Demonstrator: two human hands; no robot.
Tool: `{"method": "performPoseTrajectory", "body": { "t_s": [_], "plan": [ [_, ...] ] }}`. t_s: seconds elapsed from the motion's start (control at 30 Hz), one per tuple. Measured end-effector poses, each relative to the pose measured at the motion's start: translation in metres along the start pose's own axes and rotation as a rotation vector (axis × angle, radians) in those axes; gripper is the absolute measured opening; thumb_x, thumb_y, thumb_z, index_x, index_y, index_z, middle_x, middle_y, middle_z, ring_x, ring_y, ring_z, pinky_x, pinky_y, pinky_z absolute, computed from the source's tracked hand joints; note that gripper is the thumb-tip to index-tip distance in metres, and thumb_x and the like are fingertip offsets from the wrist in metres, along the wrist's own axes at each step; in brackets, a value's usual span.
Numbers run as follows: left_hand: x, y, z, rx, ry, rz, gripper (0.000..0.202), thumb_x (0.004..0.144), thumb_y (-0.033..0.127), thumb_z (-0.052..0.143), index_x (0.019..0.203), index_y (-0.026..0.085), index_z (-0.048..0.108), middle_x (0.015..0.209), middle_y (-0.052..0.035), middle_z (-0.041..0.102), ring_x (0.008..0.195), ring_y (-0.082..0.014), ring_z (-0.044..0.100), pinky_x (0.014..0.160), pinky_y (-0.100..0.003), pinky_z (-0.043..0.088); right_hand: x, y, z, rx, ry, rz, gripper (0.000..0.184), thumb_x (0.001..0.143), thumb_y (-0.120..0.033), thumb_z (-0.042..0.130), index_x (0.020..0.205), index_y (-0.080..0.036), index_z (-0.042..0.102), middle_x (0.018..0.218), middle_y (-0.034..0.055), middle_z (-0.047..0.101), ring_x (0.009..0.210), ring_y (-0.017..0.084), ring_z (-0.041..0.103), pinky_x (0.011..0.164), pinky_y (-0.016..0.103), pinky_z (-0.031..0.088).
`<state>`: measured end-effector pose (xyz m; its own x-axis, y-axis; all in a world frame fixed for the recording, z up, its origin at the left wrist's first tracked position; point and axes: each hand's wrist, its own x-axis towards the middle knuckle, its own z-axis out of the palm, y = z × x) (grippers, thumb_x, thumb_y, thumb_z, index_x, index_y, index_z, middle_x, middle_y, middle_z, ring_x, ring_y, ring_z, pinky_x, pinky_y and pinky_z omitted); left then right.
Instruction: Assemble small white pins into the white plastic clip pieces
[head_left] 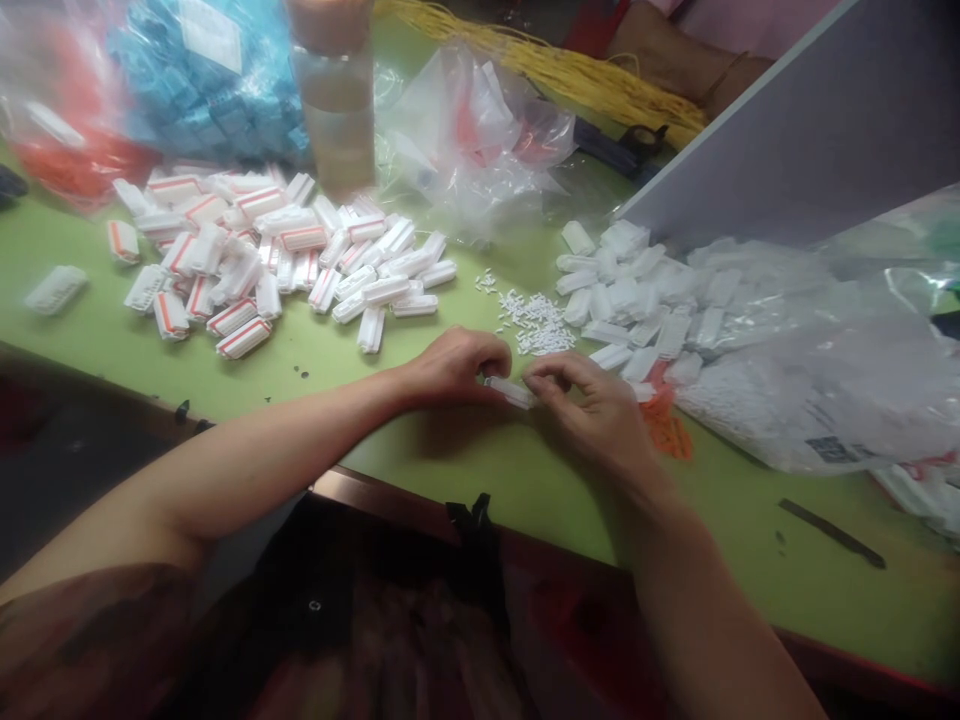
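Note:
Between my two hands is a small white plastic housing (510, 391), held low over the green table. My left hand (459, 365) is closed around its left end. At the other end, the thumb and fingers of my right hand (585, 395) are pinched together against the piece; whether a smaller part is in that pinch is hidden. Just beyond my hands lies a scatter of tiny white pins (536, 320). Close to my right wrist is a little heap of orange strips (666, 420).
White pieces with orange stripes (262, 235) are heaped at left, plain white pieces (637, 290) at right beside a clear bag (825, 400). Behind stand a bottle (334, 120) and a bag of blue parts (217, 100). A dark blade-like strip (832, 533) lies at right. Another person's arm (675, 60) shows behind.

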<state>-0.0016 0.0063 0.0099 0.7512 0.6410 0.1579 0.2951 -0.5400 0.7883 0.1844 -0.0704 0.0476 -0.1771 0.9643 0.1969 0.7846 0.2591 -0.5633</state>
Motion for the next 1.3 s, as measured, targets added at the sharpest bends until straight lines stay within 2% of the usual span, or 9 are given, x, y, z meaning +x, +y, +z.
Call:
{"method": "performPoseTrajectory", "body": {
  "t_s": [0.1, 0.33, 0.53, 0.67, 0.83, 0.93, 1.03, 1.13, 1.3],
  "plan": [
    [0.0, -0.002, 0.002, -0.011, 0.012, 0.01, 0.027, 0.067, 0.034, 0.078, 0.074, 0.013, 0.063, 0.071, 0.0014, 0.061, 0.062, -0.0078, 0.049, 0.061, -0.021, 0.035, 0.001, 0.001, 0.007, 0.039, 0.002, -0.065, 0.013, 0.089, -0.033, 0.056, 0.081, -0.023, 0.061, 0.092, 0.0054, 0.065, 0.089, 0.02, 0.062, 0.075, 0.034, 0.048],
    [0.0, -0.002, 0.004, -0.018, 0.034, -0.002, 0.027, 0.068, 0.037, 0.077, 0.071, 0.014, 0.063, 0.07, 0.002, 0.061, 0.061, -0.0077, 0.049, 0.059, -0.021, 0.034, 0.001, 0.005, 0.015, -0.033, -0.006, -0.099, 0.014, 0.09, -0.034, 0.055, 0.083, -0.024, 0.062, 0.094, 0.0061, 0.066, 0.091, 0.021, 0.061, 0.076, 0.036, 0.046],
    [0.0, -0.002, 0.005, -0.017, 0.06, -0.005, 0.029, 0.067, 0.038, 0.076, 0.07, 0.014, 0.061, 0.067, 0.0026, 0.06, 0.059, -0.0074, 0.048, 0.059, -0.021, 0.033, -0.002, 0.002, 0.017, -0.326, 0.107, -0.233, 0.015, 0.091, -0.029, 0.053, 0.087, -0.024, 0.067, 0.09, 0.0044, 0.069, 0.086, 0.02, 0.061, 0.071, 0.036, 0.037],
    [-0.001, -0.002, 0.005, -0.014, 0.071, -0.02, 0.029, 0.067, 0.039, 0.074, 0.067, 0.014, 0.06, 0.064, 0.0037, 0.056, 0.058, -0.0072, 0.047, 0.057, -0.021, 0.033, -0.005, -0.006, 0.014, -0.503, 0.092, -0.319, 0.019, 0.092, -0.025, 0.051, 0.087, -0.023, 0.069, 0.091, 0.0037, 0.07, 0.081, 0.019, 0.058, 0.069, 0.037, 0.031],
    [-0.001, 0.0, 0.005, -0.036, 0.064, -0.049, 0.023, 0.064, 0.03, 0.075, 0.067, 0.014, 0.059, 0.064, 0.0045, 0.054, 0.057, -0.0067, 0.045, 0.057, -0.021, 0.032, -0.007, -0.015, 0.01, -0.583, 0.069, -0.425, 0.019, 0.092, -0.024, 0.051, 0.085, -0.022, 0.068, 0.096, 0.0035, 0.071, 0.078, 0.018, 0.055, 0.066, 0.037, 0.027],
    [-0.001, 0.0, 0.005, -0.052, 0.072, -0.054, 0.026, 0.065, 0.032, 0.076, 0.066, 0.014, 0.058, 0.064, 0.0049, 0.054, 0.057, -0.0066, 0.045, 0.057, -0.021, 0.032, -0.007, -0.008, 0.008, -0.472, 0.055, -0.386, 0.019, 0.092, -0.025, 0.052, 0.085, -0.023, 0.069, 0.096, 0.0023, 0.072, 0.08, 0.017, 0.058, 0.067, 0.036, 0.03],
    [0.0, -0.001, 0.004, -0.051, 0.057, -0.06, 0.032, 0.062, 0.036, 0.079, 0.066, 0.014, 0.057, 0.064, 0.0051, 0.054, 0.058, -0.0069, 0.044, 0.057, -0.021, 0.031, -0.004, 0.009, 0.006, -0.24, 0.093, -0.195, 0.018, 0.092, -0.03, 0.053, 0.09, -0.024, 0.07, 0.095, 0.0031, 0.071, 0.086, 0.018, 0.063, 0.07, 0.035, 0.038],
    [0.0, -0.003, 0.003, -0.065, 0.032, -0.049, 0.035, 0.06, 0.038, 0.082, 0.067, 0.015, 0.057, 0.064, 0.0049, 0.054, 0.058, -0.0074, 0.044, 0.058, -0.021, 0.031, 0.003, 0.025, 0.005, -0.25, 0.161, -0.073, 0.019, 0.091, -0.032, 0.054, 0.098, -0.024, 0.07, 0.097, 0.0048, 0.071, 0.091, 0.021, 0.063, 0.073, 0.036, 0.041],
    [0.0, -0.005, 0.003, -0.088, 0.031, -0.031, 0.035, 0.061, 0.038, 0.082, 0.067, 0.015, 0.057, 0.064, 0.0046, 0.056, 0.059, -0.0079, 0.044, 0.058, -0.022, 0.032, 0.024, 0.038, 0.013, -0.48, 0.116, -0.232, 0.017, 0.089, -0.032, 0.056, 0.086, -0.025, 0.071, 0.088, 0.0032, 0.071, 0.082, 0.02, 0.061, 0.071, 0.036, 0.035]
  ]
}}
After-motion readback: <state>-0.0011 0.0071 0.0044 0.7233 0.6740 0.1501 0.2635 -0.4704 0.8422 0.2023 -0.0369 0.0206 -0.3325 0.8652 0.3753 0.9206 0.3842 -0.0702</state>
